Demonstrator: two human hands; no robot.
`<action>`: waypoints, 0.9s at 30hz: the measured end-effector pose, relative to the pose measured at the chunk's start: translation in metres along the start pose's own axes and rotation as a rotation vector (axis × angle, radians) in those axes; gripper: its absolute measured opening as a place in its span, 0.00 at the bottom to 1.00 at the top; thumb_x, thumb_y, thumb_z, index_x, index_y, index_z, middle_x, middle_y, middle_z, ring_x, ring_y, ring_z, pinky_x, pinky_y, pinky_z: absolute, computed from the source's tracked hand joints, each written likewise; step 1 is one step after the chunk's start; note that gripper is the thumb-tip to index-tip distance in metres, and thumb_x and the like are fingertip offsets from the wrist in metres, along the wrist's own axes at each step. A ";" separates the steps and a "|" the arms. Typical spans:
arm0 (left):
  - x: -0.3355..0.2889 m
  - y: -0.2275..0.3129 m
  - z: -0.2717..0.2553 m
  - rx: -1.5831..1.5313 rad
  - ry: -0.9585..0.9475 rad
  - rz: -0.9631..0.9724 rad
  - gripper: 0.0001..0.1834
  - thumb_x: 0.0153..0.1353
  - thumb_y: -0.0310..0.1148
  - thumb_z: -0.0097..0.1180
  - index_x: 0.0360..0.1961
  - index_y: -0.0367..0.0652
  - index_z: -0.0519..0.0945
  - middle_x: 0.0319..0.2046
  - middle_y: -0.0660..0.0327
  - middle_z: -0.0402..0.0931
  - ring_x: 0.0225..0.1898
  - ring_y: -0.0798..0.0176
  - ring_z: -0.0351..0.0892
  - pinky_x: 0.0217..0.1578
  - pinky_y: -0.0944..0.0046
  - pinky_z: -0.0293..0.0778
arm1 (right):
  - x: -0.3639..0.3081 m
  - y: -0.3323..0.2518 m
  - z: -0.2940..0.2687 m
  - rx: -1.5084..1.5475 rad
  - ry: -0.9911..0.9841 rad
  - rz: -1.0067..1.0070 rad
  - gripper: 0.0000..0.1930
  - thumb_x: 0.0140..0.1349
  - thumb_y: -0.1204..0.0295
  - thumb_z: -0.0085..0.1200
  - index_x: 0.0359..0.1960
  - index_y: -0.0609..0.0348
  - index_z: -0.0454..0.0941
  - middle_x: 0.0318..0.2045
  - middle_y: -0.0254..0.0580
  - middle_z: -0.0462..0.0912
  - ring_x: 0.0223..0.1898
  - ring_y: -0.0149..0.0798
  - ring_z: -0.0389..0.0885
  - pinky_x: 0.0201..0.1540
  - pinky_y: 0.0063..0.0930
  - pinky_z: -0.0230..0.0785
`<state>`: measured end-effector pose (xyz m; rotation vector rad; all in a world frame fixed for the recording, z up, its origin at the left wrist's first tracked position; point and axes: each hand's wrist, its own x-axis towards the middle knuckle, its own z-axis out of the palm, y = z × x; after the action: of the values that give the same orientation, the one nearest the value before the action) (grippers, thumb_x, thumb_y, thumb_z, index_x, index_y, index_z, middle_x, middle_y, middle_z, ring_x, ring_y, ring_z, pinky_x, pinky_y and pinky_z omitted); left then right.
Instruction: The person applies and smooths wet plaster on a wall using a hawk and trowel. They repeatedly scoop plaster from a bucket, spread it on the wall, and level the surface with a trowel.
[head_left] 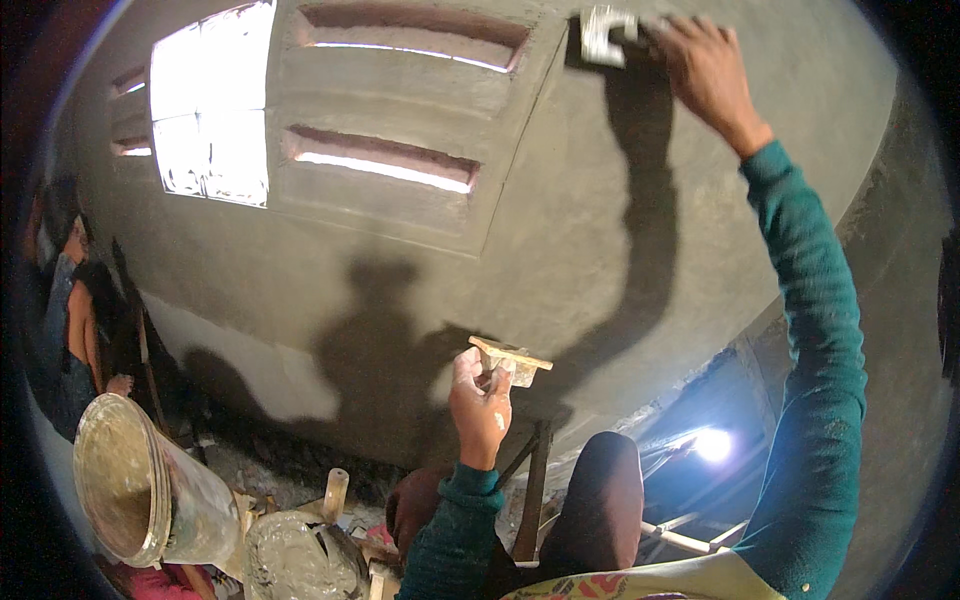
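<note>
High on the grey plastered wall [420, 235], my right hand [705, 75] is closed round what looks like a wide brush [605, 38] with a whitish end. This end lies against or very near the wall, right of the slotted openings; motion blur softens its shape. Lower down, in front of my body, my left hand [482, 405] grips a small wooden float [515, 355] by its underside, flat board uppermost. The float appears apart from the wall. My fingers partly hide its handle.
At lower left stand a dirty bucket [185, 490] and a container of wet grey mortar [300, 565]. Another person [80, 320] is at the far left. A bright lamp [712, 445] shines at lower right, near pale rails [690, 540]. A window [210, 110] is upper left.
</note>
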<state>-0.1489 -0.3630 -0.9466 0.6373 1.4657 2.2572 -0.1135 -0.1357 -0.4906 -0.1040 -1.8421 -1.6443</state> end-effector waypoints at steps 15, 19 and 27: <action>-0.003 0.007 -0.004 0.036 0.060 -0.039 0.21 0.66 0.29 0.64 0.57 0.31 0.73 0.45 0.48 0.85 0.44 0.59 0.85 0.47 0.59 0.79 | -0.052 -0.078 -0.027 0.228 -0.327 -0.209 0.23 0.64 0.71 0.61 0.63 0.46 0.79 0.57 0.36 0.81 0.59 0.44 0.74 0.67 0.43 0.62; -0.003 0.005 -0.002 0.049 -0.019 -0.005 0.24 0.70 0.32 0.62 0.61 0.29 0.70 0.51 0.47 0.80 0.47 0.61 0.83 0.44 0.62 0.85 | -0.031 -0.042 -0.009 0.120 -0.032 -0.082 0.23 0.65 0.70 0.60 0.63 0.47 0.79 0.57 0.38 0.81 0.57 0.44 0.76 0.61 0.43 0.64; -0.005 0.019 -0.003 -0.045 0.032 -0.060 0.23 0.66 0.26 0.63 0.59 0.30 0.72 0.47 0.47 0.83 0.45 0.61 0.84 0.48 0.60 0.79 | -0.009 -0.077 -0.012 0.181 -0.108 0.012 0.20 0.66 0.69 0.57 0.60 0.49 0.78 0.53 0.42 0.81 0.56 0.49 0.76 0.60 0.48 0.64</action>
<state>-0.1474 -0.3750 -0.9310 0.5387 1.4258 2.2575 -0.1374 -0.1597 -0.5615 -0.1275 -2.0589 -1.4811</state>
